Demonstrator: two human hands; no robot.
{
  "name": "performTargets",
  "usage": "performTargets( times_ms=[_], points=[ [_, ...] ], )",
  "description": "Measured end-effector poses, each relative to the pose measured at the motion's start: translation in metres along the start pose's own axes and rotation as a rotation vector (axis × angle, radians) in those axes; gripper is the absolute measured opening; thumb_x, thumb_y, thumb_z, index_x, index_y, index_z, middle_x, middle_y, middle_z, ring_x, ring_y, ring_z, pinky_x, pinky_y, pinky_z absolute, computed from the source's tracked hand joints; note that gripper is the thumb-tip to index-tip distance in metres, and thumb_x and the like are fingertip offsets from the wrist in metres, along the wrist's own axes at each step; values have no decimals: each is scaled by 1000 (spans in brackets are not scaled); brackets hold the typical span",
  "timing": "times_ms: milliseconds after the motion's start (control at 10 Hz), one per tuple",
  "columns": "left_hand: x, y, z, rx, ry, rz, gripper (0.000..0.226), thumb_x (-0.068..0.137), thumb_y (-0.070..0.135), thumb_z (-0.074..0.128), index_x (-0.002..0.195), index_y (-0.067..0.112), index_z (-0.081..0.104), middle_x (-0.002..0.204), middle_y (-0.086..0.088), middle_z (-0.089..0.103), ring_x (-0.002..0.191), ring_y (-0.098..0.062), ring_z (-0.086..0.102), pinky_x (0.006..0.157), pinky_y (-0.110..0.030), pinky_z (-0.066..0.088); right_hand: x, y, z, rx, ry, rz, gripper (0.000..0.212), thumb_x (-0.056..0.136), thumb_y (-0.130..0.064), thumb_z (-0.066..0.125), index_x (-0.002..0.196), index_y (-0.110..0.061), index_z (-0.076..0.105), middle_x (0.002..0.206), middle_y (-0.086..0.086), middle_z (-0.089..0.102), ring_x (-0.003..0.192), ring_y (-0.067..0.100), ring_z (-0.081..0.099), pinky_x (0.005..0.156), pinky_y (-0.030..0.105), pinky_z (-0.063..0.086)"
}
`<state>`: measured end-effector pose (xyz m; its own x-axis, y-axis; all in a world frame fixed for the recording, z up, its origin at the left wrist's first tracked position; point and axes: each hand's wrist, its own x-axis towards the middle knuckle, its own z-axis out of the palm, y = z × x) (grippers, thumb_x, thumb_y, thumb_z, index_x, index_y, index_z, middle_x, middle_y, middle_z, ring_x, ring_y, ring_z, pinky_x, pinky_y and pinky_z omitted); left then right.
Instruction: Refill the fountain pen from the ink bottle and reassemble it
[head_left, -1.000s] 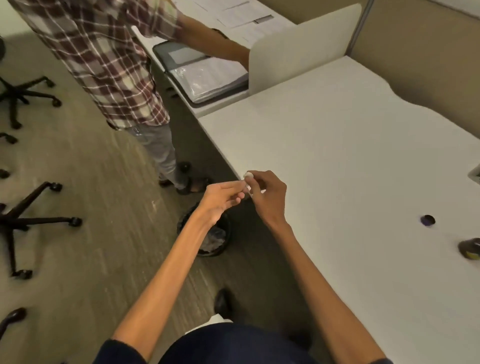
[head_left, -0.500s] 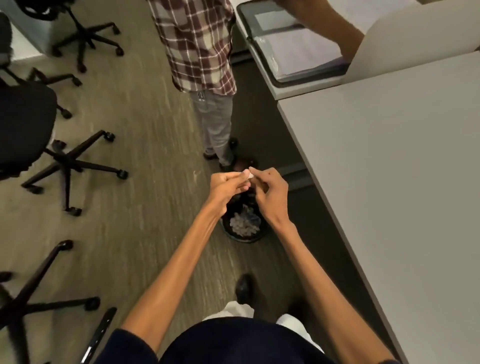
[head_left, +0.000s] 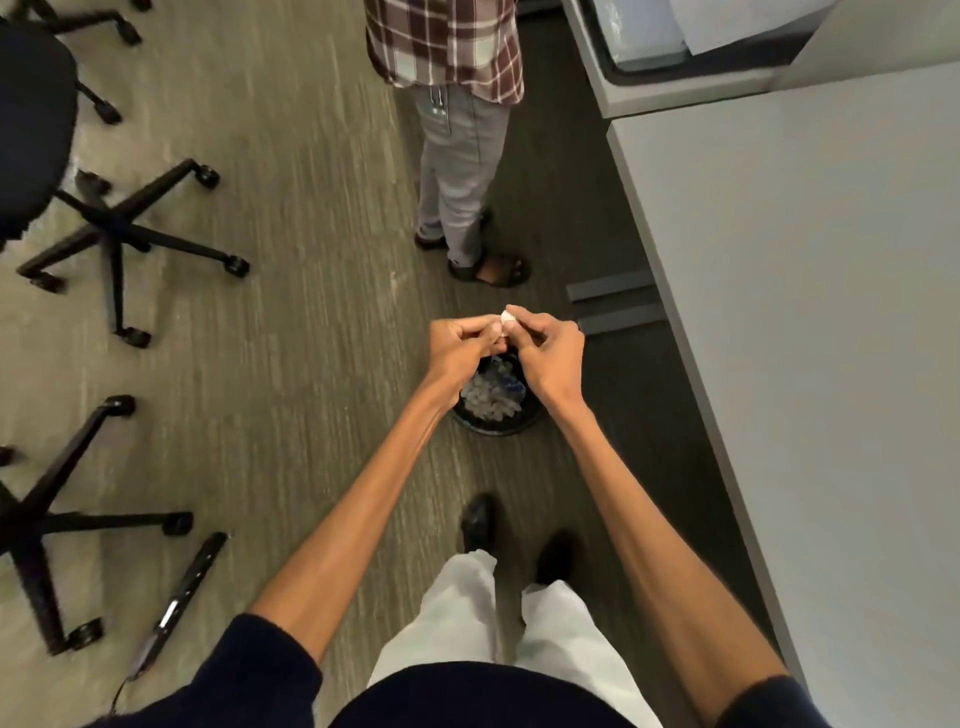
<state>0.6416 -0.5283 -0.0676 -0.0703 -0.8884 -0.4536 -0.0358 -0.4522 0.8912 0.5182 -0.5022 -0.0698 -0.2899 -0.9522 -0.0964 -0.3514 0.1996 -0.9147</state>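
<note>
Both hands — left hand (head_left: 462, 345), right hand (head_left: 548, 348) — pinching a small white scrap (head_left: 506, 317), above a black bin (head_left: 496, 400)

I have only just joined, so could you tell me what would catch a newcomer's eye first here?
Both hands meet at the centre of the picture, the left hand and right hand pinching a small white scrap between them. Directly beneath them on the floor stands a black waste bin full of crumpled scraps. Just beyond it stands a person in a plaid shirt, beside the grey desk.
</note>
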Motion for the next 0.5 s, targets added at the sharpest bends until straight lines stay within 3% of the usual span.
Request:
performTargets(
  times_ms=[200, 300, 400, 500],
  points=[
    [32, -44, 10, 185, 93, 81, 14, 89, -1, 66, 101, 0, 74, 86, -12, 74, 73, -17, 72, 62, -28, 61, 13, 48, 19, -40, 50, 64, 17, 87, -14, 72, 103, -10, 78, 97, 2, 77, 93, 8, 72, 87, 33, 58],
    [47, -67, 18, 312, 80, 122, 15, 89, 5, 66, 98, 9, 77, 86, -3, 77, 79, -15, 74, 71, -35, 62, 20, 76, 28, -59, 50, 118, 18, 89, -16, 71, 104, -10, 78, 99, 2, 77, 94, 9, 72, 89, 37, 57],
    [60, -84, 24, 514, 105, 173, 21, 88, 9, 64, 104, 14, 77, 97, -3, 77, 92, -12, 72, 84, -33, 57, 28, 95, 38, -149, 15, 154, 26, 92, -24, 68, 115, -13, 73, 107, 2, 76, 98, 13, 71, 92, 38, 57],
    [82, -111, 19, 645, 214, 115, 34, 88, 10, 57, 119, 11, 70, 99, -15, 75, 96, -29, 70, 88, -42, 55, 37, 125, 50, -307, -12, 259, 43, 91, -33, 67, 129, -13, 64, 103, 11, 75, 97, 24, 72, 94, 40, 54]
  ],
)
